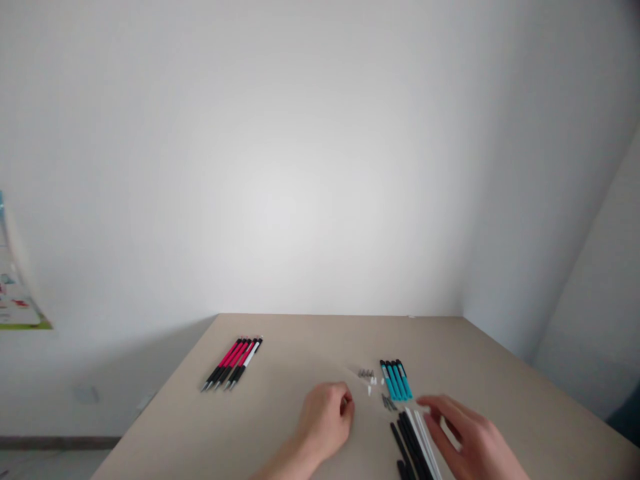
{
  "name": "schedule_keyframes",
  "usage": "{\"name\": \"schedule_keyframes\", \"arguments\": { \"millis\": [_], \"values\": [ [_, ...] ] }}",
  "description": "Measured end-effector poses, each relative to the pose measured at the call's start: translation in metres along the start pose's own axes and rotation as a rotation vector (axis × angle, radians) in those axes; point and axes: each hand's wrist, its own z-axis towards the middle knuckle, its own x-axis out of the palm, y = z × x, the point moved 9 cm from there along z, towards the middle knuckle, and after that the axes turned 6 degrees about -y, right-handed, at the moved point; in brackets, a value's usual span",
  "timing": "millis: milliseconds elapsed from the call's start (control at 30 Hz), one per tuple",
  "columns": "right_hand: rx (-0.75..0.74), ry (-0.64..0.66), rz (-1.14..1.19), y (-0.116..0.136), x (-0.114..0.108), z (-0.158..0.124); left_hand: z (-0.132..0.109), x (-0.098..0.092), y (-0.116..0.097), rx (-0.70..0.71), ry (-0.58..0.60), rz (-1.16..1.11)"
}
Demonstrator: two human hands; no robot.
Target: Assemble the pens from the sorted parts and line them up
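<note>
My left hand (326,420) rests on the beige table (300,347) with its fingers curled in, and I cannot see whether anything is in them. My right hand (467,437) lies at the lower right with fingers stretched and apart, its fingertips touching a row of black and white pen barrels (413,443). Just beyond those lie several teal pen parts with black ends (397,380). Small grey springs (366,373), tiny white pieces (371,385) and grey tips (388,402) are scattered between my hands.
A row of several assembled pens with red or white barrels and black grips (233,363) lies at the table's left. White walls meet in a corner behind the table. A colourful poster (15,293) hangs at the far left.
</note>
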Motion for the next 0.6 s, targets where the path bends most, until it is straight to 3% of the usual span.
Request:
{"name": "schedule_keyframes", "arguments": {
  "millis": [100,200,300,467,600],
  "values": [
    [-0.015,0.096,-0.060,-0.005,0.041,0.059,0.005,-0.006,0.009,0.020,-0.033,-0.162],
    [-0.030,0.008,-0.097,-0.005,0.057,0.084,0.004,-0.010,0.022,-0.010,-0.022,-0.294],
    [-0.053,-0.061,-0.089,-0.005,0.063,0.081,0.006,-0.011,0.027,-0.030,-0.033,-0.314],
    [-0.056,-0.031,-0.091,-0.011,0.066,0.070,0.008,-0.003,0.020,0.000,-0.033,-0.283],
    [0.028,-0.024,-0.081,-0.025,0.062,0.072,0.008,-0.003,0.020,-0.012,-0.036,-0.248]
  ]
}}
